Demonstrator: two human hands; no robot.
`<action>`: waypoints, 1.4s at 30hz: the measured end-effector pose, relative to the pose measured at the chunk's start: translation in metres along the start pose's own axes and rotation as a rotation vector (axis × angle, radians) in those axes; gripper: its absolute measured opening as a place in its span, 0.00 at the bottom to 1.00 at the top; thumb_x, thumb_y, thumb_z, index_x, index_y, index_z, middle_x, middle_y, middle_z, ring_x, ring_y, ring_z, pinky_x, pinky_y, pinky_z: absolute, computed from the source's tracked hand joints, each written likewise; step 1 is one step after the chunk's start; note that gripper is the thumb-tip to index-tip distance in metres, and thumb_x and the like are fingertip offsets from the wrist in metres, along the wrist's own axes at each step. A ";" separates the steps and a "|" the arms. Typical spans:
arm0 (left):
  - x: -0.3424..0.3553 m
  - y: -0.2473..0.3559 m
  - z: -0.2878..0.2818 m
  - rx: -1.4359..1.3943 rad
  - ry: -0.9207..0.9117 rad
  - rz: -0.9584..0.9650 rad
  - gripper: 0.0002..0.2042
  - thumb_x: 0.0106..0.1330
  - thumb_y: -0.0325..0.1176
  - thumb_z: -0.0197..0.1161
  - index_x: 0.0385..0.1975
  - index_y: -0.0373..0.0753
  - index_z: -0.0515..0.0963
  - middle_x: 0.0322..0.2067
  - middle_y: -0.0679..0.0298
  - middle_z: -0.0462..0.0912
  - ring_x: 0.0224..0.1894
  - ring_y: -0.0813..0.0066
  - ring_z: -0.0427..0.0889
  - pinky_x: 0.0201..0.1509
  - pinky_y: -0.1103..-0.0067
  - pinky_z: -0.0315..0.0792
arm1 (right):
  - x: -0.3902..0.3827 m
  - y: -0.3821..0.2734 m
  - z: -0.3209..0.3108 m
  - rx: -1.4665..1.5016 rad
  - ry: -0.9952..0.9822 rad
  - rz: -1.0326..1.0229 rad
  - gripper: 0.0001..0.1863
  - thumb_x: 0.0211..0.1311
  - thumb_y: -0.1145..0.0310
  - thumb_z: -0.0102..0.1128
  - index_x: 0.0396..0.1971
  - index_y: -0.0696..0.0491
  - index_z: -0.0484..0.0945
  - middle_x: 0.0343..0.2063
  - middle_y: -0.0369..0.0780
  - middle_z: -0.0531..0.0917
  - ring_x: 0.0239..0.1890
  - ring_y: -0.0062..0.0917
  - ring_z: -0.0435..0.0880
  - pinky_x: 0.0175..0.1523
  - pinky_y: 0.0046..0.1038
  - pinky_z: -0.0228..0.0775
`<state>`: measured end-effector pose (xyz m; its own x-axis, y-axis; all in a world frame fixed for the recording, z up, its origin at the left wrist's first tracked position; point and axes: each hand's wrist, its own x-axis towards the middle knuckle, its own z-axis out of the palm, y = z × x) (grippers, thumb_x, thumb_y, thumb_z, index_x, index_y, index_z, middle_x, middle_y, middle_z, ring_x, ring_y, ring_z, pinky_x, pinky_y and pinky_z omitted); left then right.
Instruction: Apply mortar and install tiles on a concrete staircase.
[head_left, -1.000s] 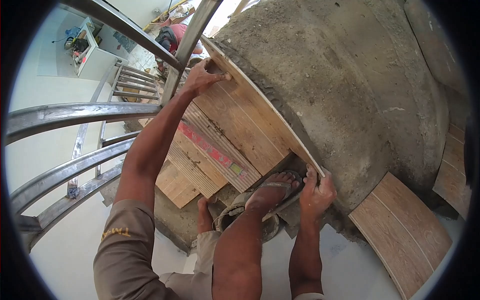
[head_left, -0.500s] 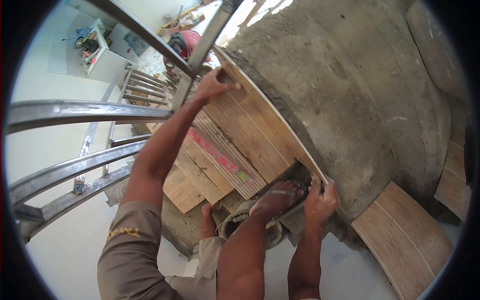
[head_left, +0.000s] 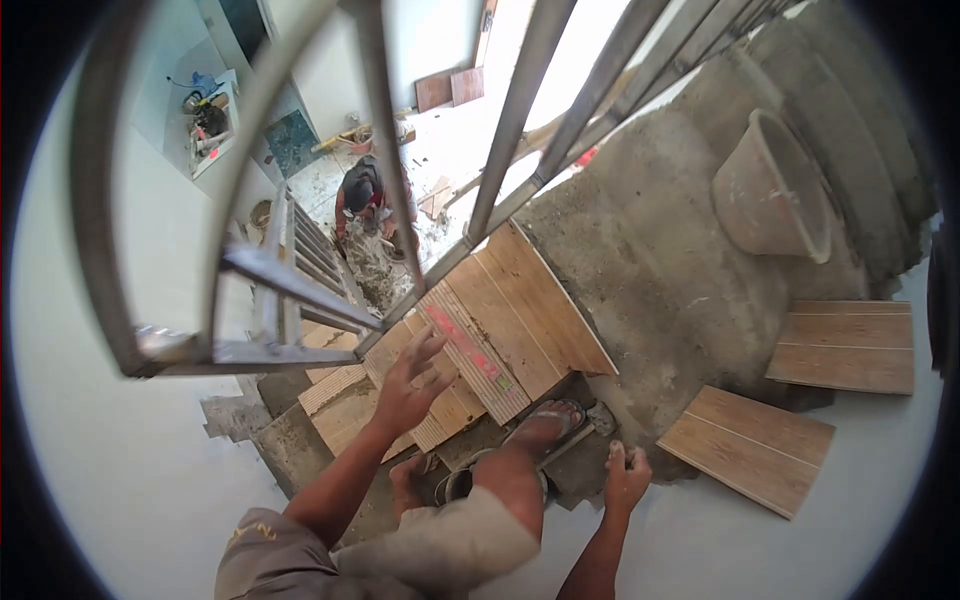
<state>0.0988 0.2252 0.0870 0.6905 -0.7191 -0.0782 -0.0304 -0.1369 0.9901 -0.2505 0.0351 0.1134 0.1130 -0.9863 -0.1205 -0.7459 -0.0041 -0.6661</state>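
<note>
My left hand [head_left: 410, 380] is open, fingers spread, above the tiled steps and near a red spirit level [head_left: 465, 345]. The level lies along the ribbed edge of a wood-look tile. Past it, a wide wood-look tile [head_left: 550, 305] rests on the upper step, with neither hand on it. Low on the right, my right hand [head_left: 627, 472] is raised with loosely bent fingers, a small gap between them and nothing visible in them. Between that hand and my sandalled foot lies a mallet [head_left: 600, 418]. A bucket [head_left: 458, 487] stands partly hidden behind my leg.
Metal railing bars [head_left: 375, 150] cross the left and top. Two loose wood-look tiles [head_left: 750, 445] [head_left: 845, 345] lie at the right. A large pale tub [head_left: 765, 190] sits tilted on rough cement [head_left: 650, 250]. Below, another person [head_left: 365, 190] crouches on the floor.
Both hands have let go of the wide tile, whose raised edge now lies lower on the step. My left hand has come back toward me; the view has shifted, showing the tub and more railing.
</note>
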 end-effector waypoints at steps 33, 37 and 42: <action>-0.018 0.250 -0.264 0.198 -0.007 0.509 0.36 0.47 0.32 0.75 0.59 0.37 0.69 0.38 0.59 0.76 0.36 0.63 0.85 0.32 0.70 0.79 | -0.305 -0.080 0.095 -0.023 -0.469 0.573 0.16 0.65 0.60 0.67 0.35 0.60 0.78 0.20 0.41 0.81 0.18 0.24 0.81 0.21 0.27 0.73; -0.016 0.251 -0.274 0.179 -0.075 0.499 0.41 0.44 0.34 0.77 0.64 0.38 0.68 0.38 0.61 0.76 0.39 0.63 0.85 0.38 0.71 0.80 | -0.323 -0.151 0.128 -0.126 -0.543 0.433 0.17 0.67 0.57 0.65 0.37 0.59 0.79 0.22 0.37 0.82 0.22 0.19 0.82 0.27 0.23 0.74; -0.012 0.247 -0.277 0.183 -0.052 0.506 0.40 0.45 0.33 0.77 0.63 0.38 0.68 0.39 0.61 0.77 0.39 0.61 0.85 0.38 0.71 0.80 | -0.344 -0.175 0.146 0.044 -0.478 0.390 0.17 0.66 0.58 0.66 0.36 0.59 0.79 0.24 0.37 0.82 0.20 0.19 0.80 0.26 0.23 0.73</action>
<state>0.2836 0.3889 0.3649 0.5201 -0.7583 0.3929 -0.4783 0.1225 0.8696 -0.0636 0.3992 0.1640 0.1261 -0.7307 -0.6710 -0.7650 0.3590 -0.5346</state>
